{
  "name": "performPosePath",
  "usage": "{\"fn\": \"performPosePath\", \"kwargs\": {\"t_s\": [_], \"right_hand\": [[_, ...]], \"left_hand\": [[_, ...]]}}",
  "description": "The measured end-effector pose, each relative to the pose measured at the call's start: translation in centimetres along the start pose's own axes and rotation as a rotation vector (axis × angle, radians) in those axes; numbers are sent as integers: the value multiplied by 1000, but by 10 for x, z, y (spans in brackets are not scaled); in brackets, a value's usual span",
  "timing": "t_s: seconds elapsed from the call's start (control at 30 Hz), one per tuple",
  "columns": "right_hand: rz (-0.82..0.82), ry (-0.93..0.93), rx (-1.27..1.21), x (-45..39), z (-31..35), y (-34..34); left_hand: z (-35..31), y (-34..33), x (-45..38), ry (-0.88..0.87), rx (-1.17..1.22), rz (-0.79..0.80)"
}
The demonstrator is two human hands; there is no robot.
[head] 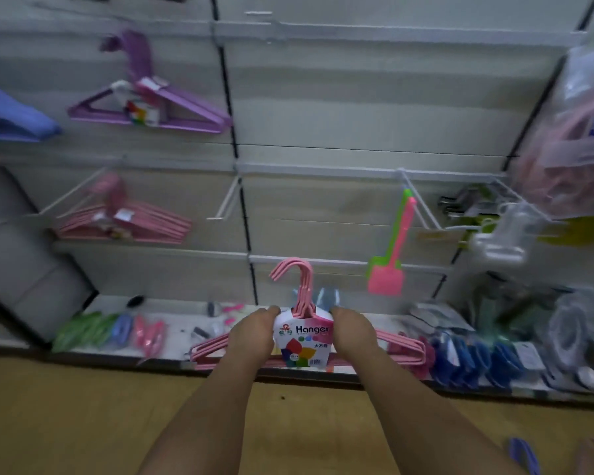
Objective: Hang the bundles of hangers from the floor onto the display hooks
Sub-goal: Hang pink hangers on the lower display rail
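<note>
While both hands grip it, we hold the pink hanger bundle [309, 351] upright at the 6 o'clock position of the view, in front of the bottom shelf [172, 323]. The left hand [254, 332] curls around the bundle at 9 o'clock of its paper label [304, 341]; the right hand [352, 332] curls around it at 3 o'clock of the label. The label reads "Hanger". The bundle's hooks [294, 272] point to 12 o'clock, below an empty white display hook [223, 200].

At 10 o'clock, a purple hanger bundle [151, 108] hangs on the wall panel. At 9 o'clock, a second pink bundle [124, 221] hangs on a lower hook. At 3 o'clock of the held hooks, 2 fly swatters [388, 265], 1 green and 1 pink, hang together. Small packaged goods lie along the bottom shelf; we cannot identify them through the blur.
</note>
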State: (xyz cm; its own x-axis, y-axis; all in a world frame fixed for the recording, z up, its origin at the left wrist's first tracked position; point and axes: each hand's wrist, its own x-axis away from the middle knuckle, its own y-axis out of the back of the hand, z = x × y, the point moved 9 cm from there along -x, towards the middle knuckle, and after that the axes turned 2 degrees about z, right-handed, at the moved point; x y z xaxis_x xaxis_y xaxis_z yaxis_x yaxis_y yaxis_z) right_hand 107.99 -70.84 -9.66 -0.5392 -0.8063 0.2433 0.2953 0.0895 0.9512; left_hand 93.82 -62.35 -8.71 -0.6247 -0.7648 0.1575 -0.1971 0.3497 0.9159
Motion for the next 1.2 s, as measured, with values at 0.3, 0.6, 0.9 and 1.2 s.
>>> {"fn": "performPosePath", "kwargs": {"t_s": [0.3, 0.6, 0.9, 1.2], "right_hand": [[31, 206, 72, -18, 192, -43], [48, 266, 85, -56, 289, -62], [88, 332, -12, -129, 364, -45], [97, 260, -3, -184, 403, -50]], "left_hand": [[175, 62, 30, 186, -5, -59], [271, 81, 18, 314, 19, -48], [333, 138, -48, 349, -86, -81], [376, 154, -103, 318, -65, -69]]}}
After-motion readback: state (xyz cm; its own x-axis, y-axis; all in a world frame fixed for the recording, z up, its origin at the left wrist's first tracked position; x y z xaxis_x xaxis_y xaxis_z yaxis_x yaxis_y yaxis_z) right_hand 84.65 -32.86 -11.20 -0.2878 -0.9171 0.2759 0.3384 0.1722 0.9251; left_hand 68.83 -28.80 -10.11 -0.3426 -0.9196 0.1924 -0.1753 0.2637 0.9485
